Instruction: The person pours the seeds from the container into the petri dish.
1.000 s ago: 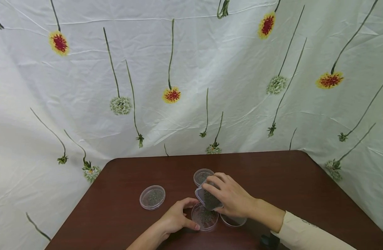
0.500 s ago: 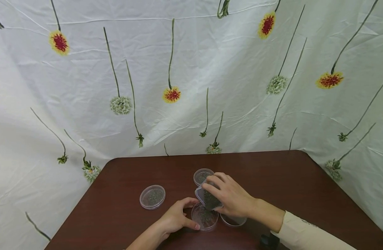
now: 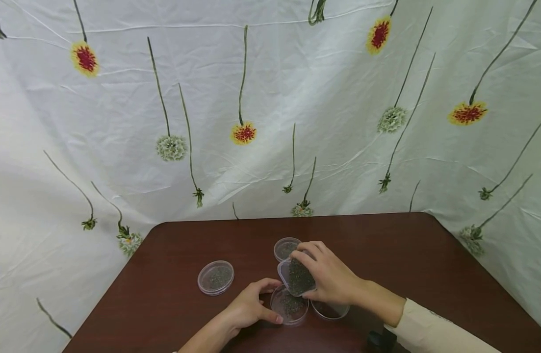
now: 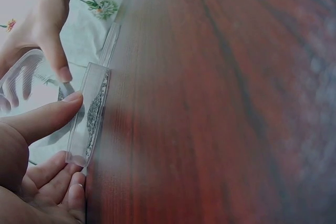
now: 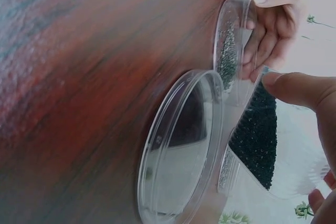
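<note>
My left hand (image 3: 248,308) holds a clear petri dish (image 3: 290,308) on the table, thumb at its near side and fingers at the far side. Small dark granules lie in that dish, heaped to one side in the left wrist view. My right hand (image 3: 329,275) grips a clear plastic tub (image 3: 300,278) between thumb and fingers, tilted, with its lower edge right over the dish's rim. Black granules (image 5: 258,135) fill much of the tub, banked toward the low side in the right wrist view. A second petri dish (image 5: 181,145), showing only reflections, sits partly under my right hand.
Another petri dish with granules (image 3: 216,278) stands to the left on the brown table (image 3: 173,255). One more dish (image 3: 284,248) lies behind the tub, partly hidden by it. A white flower-print cloth (image 3: 270,98) hangs beyond the table's far edge.
My right hand has shifted slightly right and turned the tub, so more of its black granules show in the head view. My left hand and the dishes have stayed in place.
</note>
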Demonstrator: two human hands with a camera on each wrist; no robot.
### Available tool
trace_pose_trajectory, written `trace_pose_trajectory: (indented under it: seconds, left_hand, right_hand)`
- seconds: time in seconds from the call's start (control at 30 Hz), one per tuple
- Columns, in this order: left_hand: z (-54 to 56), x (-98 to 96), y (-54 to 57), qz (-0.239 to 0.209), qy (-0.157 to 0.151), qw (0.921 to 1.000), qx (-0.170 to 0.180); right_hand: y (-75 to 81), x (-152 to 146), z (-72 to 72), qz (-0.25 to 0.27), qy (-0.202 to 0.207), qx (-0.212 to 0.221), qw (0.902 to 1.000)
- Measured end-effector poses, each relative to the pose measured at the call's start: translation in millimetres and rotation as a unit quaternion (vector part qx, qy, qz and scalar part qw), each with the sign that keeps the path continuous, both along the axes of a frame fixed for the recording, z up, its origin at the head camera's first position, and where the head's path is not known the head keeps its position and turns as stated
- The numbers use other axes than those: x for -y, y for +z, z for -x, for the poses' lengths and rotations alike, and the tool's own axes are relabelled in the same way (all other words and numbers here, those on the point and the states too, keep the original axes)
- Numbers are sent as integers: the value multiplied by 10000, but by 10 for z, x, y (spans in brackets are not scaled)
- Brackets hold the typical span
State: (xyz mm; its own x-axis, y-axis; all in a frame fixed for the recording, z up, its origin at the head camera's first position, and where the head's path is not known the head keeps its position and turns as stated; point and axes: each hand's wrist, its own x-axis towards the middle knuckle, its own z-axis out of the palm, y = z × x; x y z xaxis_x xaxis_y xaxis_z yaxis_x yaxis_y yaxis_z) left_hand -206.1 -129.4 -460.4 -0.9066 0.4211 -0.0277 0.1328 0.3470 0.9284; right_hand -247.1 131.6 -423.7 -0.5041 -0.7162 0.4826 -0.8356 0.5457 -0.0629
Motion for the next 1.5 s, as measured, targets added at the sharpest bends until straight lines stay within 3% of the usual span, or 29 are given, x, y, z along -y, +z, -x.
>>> trace_pose_trajectory:
  seconds: [0.17, 0.33, 0.53, 0.77, 0.9, 1.13, 1.3, 1.5]
  left_hand:
    - [2, 2, 1, -5, -18, 10000, -13]
    - [-1, 2, 3, -1, -38, 10000, -14]
    - [-2, -1, 10, -26, -37, 10000, -22]
    - [1, -2, 14, -44, -31, 10000, -74]
    - [-14, -9, 7, -25, -4, 9999, -103]
    - [-25, -13, 0, -22, 15, 9999, -151]
    - [-18, -6, -4, -17, 10, 9999, -127]
    - [-14, -2, 2, -28, -1, 10000, -83]
  right_hand:
    - [18, 25, -8, 376, -158, 440, 9982]
    - [46, 39, -6, 954, -263, 992, 9901]
    - [75, 28, 12, 1484, -479, 1745, 9722]
    - [119, 14, 35, 2150, -463, 2444, 9444]
    - [142, 10, 35, 2536, -455, 2964, 9197]
    - [171, 13, 26, 3147, -425, 3993, 8601]
    - [193, 4, 16, 3406, -231, 4510, 8247]
    - [194, -19, 21, 3673, -51, 5136, 7754]
